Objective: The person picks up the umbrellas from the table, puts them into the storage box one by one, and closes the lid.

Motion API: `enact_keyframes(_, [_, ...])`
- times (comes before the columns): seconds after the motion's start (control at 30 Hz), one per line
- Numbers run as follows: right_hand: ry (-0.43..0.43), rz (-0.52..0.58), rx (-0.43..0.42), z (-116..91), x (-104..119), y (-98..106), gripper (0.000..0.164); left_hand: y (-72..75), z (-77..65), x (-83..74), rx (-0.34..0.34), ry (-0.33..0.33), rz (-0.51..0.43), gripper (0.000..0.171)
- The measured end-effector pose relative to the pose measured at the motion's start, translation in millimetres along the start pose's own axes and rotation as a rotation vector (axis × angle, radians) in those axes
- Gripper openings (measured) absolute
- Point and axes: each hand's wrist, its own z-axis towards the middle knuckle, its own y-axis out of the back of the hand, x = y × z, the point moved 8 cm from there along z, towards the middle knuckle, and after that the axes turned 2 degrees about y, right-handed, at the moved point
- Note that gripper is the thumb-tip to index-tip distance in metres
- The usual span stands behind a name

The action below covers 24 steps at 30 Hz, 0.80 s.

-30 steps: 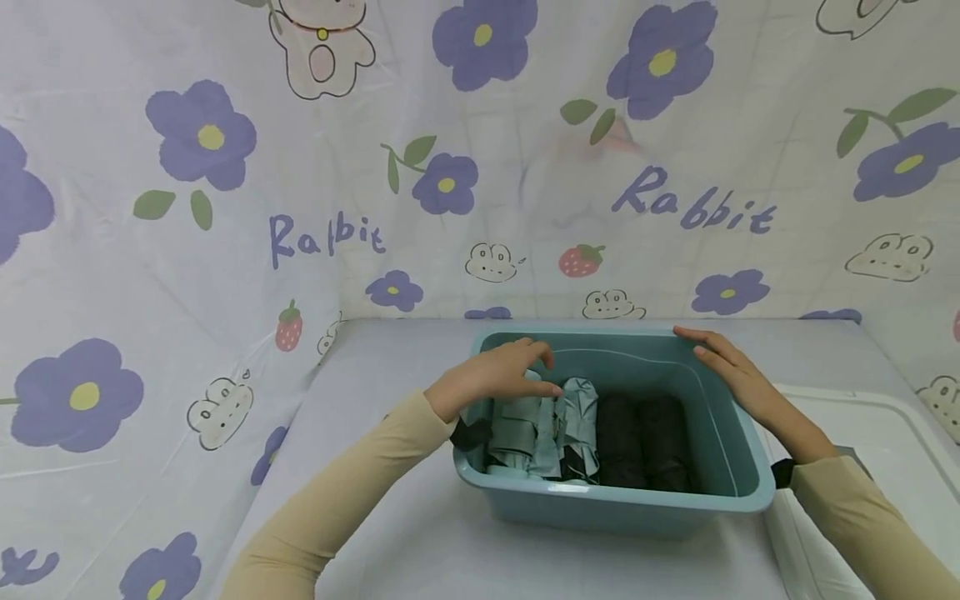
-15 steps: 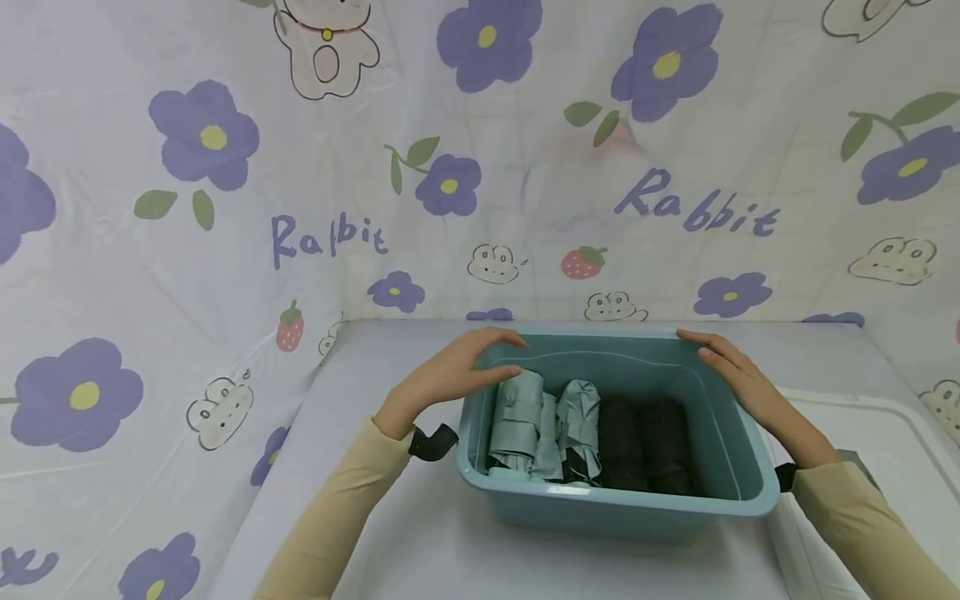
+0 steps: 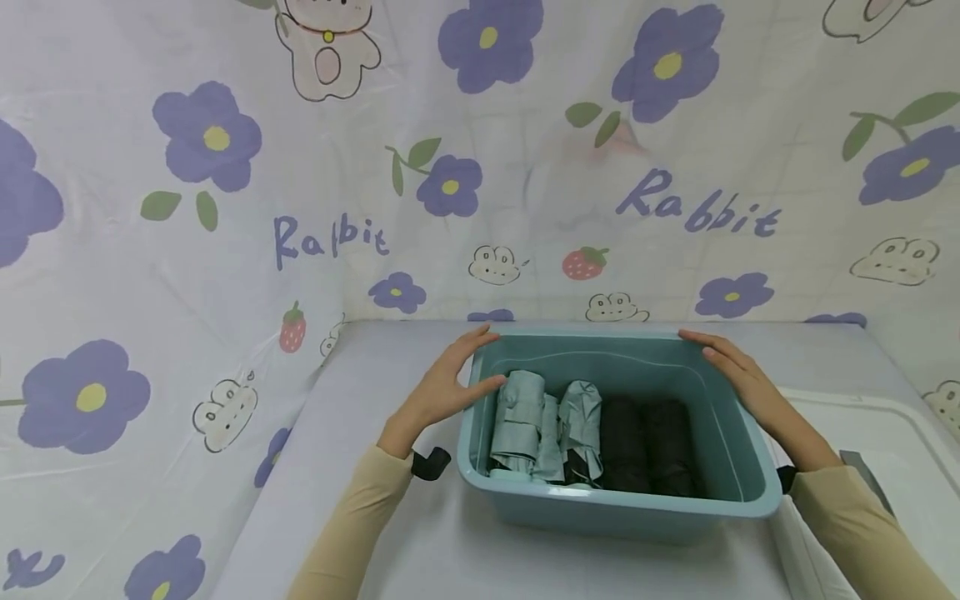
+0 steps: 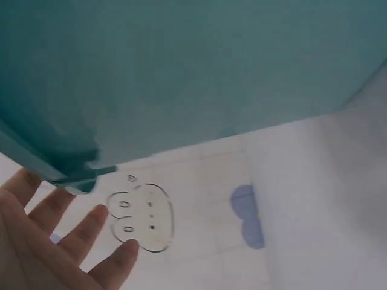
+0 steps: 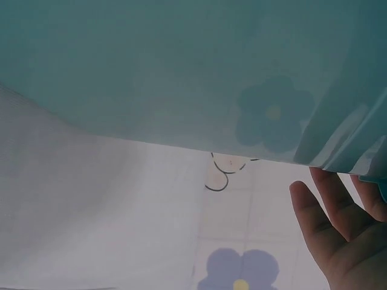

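Note:
A blue-green plastic bin (image 3: 622, 521) stands on the table. Rolled light blue-green fabric bundles (image 3: 519, 417) lie in its left part, beside dark rolled bundles (image 3: 624, 442) toward the right. My left hand (image 3: 435, 387) is at the bin's left rim, its fingers and thumb spread and extended. In the left wrist view, the fingers of the left hand (image 4: 66, 241) reach up beneath the rim's edge. At the back right corner, my right hand (image 3: 750, 396) rests on the rim with extended fingers. The right wrist view shows the right hand (image 5: 344, 229) beside the bin's outer wall.
To the right lies a white lid-like panel (image 3: 847, 408), with a grey strip (image 3: 866, 479) on it near the right sleeve. The pale tabletop (image 3: 420, 533) extends left and in front of the bin. A printed curtain (image 3: 525, 167) hangs behind.
My left hand has moved from above the light bundles out to the left rim, uncovering them. The right hand stays at its corner.

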Motion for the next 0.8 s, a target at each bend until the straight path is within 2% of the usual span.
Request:
enact_keyframes(0.13, [-0.006, -0.017, 0.009, -1, 0, -2, 0.042, -5.3, -3.7, 1.7, 0.009, -0.017, -0.092, 0.063])
enact_keyframes(0.33, [0.005, -0.105, 0.013, -3, 7, 6, 0.043, -2.5, -7.3, -18.9, 0.038, -0.057, -0.166, 0.064])
enact_keyframes(0.57, [0.011, -0.244, -0.089, -13, 13, 27, 0.043, -1.4, -5.5, -23.2, 0.026, -0.061, -0.213, 0.063])
enact_keyframes(0.8, [-0.043, -0.375, -0.195, -48, -3, 53, 0.045, -6.0, -10.5, -21.1, 0.017, -0.068, -0.297, 0.060])
